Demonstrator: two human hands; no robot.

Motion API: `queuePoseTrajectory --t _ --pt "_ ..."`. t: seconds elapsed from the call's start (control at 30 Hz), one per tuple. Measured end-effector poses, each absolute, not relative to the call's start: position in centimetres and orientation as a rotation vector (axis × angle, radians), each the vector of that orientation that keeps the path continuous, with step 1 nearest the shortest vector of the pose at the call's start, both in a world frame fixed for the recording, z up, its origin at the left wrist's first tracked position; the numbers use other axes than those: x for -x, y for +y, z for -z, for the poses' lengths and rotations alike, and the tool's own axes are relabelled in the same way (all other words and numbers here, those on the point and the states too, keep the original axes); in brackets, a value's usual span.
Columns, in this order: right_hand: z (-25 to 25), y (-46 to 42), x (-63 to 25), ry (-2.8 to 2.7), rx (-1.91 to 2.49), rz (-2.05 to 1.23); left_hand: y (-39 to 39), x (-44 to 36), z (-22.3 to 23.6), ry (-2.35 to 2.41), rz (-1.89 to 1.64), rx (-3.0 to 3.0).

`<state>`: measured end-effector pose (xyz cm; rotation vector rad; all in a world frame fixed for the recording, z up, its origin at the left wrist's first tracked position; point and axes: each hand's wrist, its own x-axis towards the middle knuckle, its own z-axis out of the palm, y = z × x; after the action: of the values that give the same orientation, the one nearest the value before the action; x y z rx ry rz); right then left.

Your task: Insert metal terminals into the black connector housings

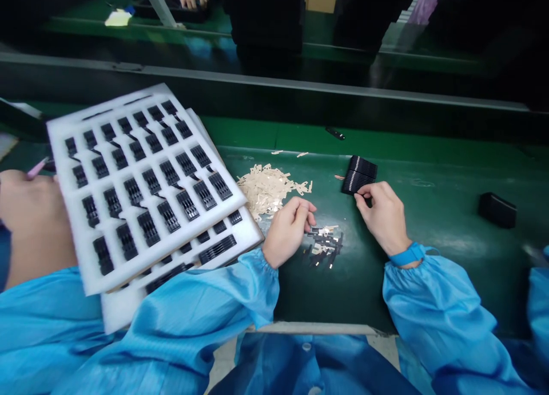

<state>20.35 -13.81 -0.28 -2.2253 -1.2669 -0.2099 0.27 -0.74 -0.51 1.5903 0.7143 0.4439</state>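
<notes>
My left hand [289, 230] is closed, its thumb and fingers drawn together at the edge of a small pile of dark and silvery strips [326, 246]; what the fingertips hold, if anything, I cannot make out. My right hand [384, 216], with a blue band at the wrist, pinches the near corner of a black ribbed block [358, 174] that looks like thin parts set in rows, with a line of pale marks along it. Behind my left hand lies a heap of cream-coloured flat pieces [266, 190].
Two stacked white foam trays [146, 258] with black parts in their slots stand at the left, overlapping. Another person's hand [34, 223] is beside them. A dark block [497, 210] sits at the right; a small black object [335, 133] lies at the back. A rail [257, 82] crosses behind.
</notes>
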Motion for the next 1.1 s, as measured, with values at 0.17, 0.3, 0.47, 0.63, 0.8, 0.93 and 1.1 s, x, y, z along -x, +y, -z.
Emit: queuePoseTrajectory --t 0.17,0.3,0.47,0.63,0.8,0.93,1.1 --pt "-0.3 -13.9 -20.0 -1.32 2.23 0.146 -0.9 -0.3 0.5 0.709 -0.444 -1.574" --pt "-1.2 -13.7 -17.4 -1.235 1.918 -0.183 -1.2 -0.6 0.2 0.604 -0.458 -1.462" --pt "-1.1 -13.2 -15.2 -1.203 1.722 -0.568 -1.0 -0.9 -0.1 0.452 -0.529 -1.354" --pt "-1.0 -13.4 -16.8 -1.396 1.84 -0.644 -0.5 -1.1 0.1 0.629 -0.589 -1.112" --pt "-1.4 -13.5 -17.1 -1.632 1.884 -0.663 -0.5 -1.3 -0.2 0.699 -0.597 -1.112" --pt "-1.5 -13.5 -17.2 -1.526 1.864 -0.749 -0.6 -1.3 -0.5 0.755 -0.583 -1.143" --pt "-1.2 -13.1 -17.1 -1.095 1.763 -0.919 -0.6 -1.3 -0.4 0.778 -0.574 -1.162"
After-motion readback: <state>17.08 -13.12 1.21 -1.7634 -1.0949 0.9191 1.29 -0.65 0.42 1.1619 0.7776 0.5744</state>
